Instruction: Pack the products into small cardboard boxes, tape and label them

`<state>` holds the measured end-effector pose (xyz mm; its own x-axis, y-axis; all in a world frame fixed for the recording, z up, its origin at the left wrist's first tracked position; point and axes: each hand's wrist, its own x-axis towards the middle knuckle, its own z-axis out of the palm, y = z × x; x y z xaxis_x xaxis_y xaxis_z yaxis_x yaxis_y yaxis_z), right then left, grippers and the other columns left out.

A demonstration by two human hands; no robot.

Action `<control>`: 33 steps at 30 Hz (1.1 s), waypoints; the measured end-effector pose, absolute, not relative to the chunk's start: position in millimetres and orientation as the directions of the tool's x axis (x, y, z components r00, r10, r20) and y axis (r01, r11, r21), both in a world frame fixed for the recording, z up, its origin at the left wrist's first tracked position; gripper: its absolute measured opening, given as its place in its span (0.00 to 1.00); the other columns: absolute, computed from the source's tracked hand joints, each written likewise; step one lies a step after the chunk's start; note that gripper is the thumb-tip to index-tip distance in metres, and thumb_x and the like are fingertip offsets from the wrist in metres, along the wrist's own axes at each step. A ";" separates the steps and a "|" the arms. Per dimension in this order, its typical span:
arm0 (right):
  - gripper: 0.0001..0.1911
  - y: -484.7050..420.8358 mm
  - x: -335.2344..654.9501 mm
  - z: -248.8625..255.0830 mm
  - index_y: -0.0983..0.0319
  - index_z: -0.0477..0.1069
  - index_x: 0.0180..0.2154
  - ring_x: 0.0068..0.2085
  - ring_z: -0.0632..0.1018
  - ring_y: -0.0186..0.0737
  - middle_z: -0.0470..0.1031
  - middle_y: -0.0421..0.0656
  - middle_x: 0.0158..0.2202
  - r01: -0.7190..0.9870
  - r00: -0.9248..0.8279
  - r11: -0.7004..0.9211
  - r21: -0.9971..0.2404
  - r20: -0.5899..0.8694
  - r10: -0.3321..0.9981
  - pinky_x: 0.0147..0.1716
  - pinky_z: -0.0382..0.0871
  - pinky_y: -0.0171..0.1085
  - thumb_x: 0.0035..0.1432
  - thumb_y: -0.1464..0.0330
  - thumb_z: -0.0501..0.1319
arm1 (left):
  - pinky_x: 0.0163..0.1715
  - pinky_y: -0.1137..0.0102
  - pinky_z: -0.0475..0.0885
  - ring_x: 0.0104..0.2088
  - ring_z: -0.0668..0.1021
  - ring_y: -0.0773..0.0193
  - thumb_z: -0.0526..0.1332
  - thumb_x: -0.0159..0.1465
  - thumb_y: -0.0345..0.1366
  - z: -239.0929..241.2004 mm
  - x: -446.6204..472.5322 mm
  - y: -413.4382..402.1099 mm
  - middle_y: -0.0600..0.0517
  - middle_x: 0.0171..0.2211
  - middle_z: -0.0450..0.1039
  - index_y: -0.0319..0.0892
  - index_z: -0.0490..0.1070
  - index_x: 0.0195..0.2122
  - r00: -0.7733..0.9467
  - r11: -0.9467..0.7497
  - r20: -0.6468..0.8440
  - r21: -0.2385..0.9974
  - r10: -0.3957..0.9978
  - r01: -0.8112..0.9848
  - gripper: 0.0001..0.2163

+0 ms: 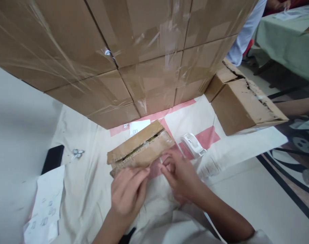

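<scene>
Just beyond my hands lies a small brown cardboard box [141, 147], tilted across the cloth, with a dark gap along the seam of its top flaps. My left hand [129, 189] is closed at the box's near edge, thumb and fingers pinched together. Close to the box's right corner, my right hand [181, 174] is also pinched. Whatever lies between the fingertips, if anything, is blurred and too faint to name. A white tape dispenser [193, 144] rests to the right of the box. Partly hidden behind the box is a printed paper sheet [139, 127].
A tall wall of taped cartons [149, 67] stands right behind the workspace. At right are more cartons [242, 101], with another person's arm [299, 106] beside them. On the left lie a black flat object [52, 159], a small silvery item [78, 153] and printed papers [46, 203].
</scene>
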<state>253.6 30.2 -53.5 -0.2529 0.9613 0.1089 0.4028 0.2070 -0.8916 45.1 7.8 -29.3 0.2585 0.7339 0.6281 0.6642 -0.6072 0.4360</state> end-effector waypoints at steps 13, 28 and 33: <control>0.24 100.6 226.3 -33.1 0.64 0.68 0.63 0.69 0.63 0.62 0.66 0.53 0.69 0.736 -0.603 0.666 -0.125 0.328 0.727 0.55 0.62 0.56 0.75 0.58 0.51 | 0.44 0.68 0.72 0.42 0.77 0.63 0.57 0.74 0.42 -14.3 -35.9 15.6 0.52 0.40 0.74 0.48 0.69 0.59 -0.126 -0.068 0.189 0.770 0.974 0.634 0.15; 0.25 88.8 200.8 -42.1 0.63 0.70 0.63 0.68 0.65 0.60 0.66 0.52 0.70 0.775 -0.561 0.624 -0.100 0.346 0.752 0.53 0.59 0.55 0.75 0.58 0.49 | 0.44 0.67 0.68 0.39 0.76 0.65 0.53 0.75 0.41 2.3 -23.4 56.8 0.55 0.41 0.73 0.52 0.64 0.61 0.252 -0.167 0.010 0.773 0.968 0.612 0.15; 0.24 89.0 201.2 -45.6 0.62 0.69 0.64 0.68 0.65 0.60 0.66 0.53 0.70 0.767 -0.559 0.630 -0.122 0.357 0.749 0.53 0.59 0.54 0.74 0.60 0.51 | 0.48 0.62 0.67 0.40 0.76 0.61 0.60 0.70 0.38 1.4 -16.5 72.2 0.54 0.41 0.74 0.50 0.60 0.66 0.337 -0.307 0.062 0.593 0.939 0.744 0.23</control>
